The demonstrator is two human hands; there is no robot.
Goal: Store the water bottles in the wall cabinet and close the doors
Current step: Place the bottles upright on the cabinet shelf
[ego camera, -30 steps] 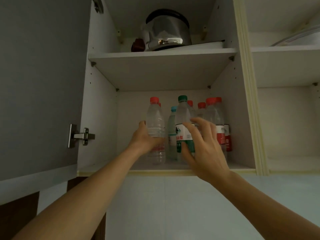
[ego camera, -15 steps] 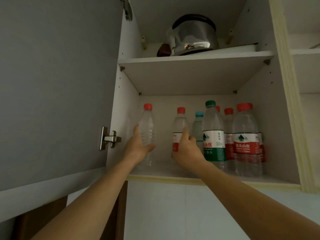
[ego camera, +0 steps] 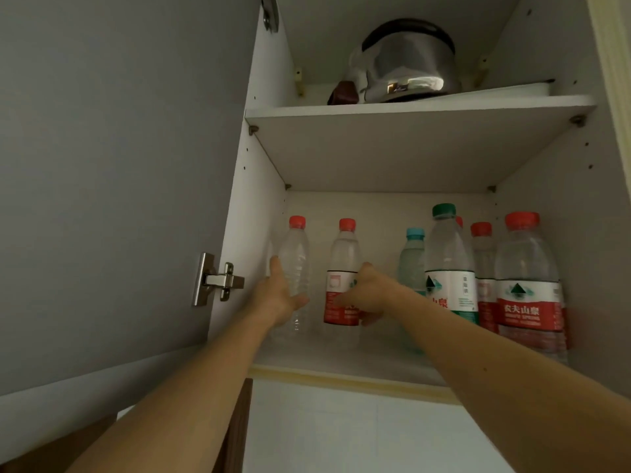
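From the head camera, the wall cabinet [ego camera: 259, 206] stands open, its grey door [ego camera: 112, 186] swung out on the left. On the lower shelf [ego camera: 341, 360] the left hand [ego camera: 280, 298] has its fingers curled round an unlabelled red-capped bottle [ego camera: 296, 264] at far left. Just beside it, the right hand [ego camera: 367, 295] grips a red-labelled bottle [ego camera: 343, 268]. Further right stand a blue-capped bottle [ego camera: 411, 264], a green-capped bottle [ego camera: 447, 261] and more red-capped bottles [ego camera: 526, 285], all upright. A steel pot [ego camera: 406, 70] sits on the upper shelf [ego camera: 420, 105].
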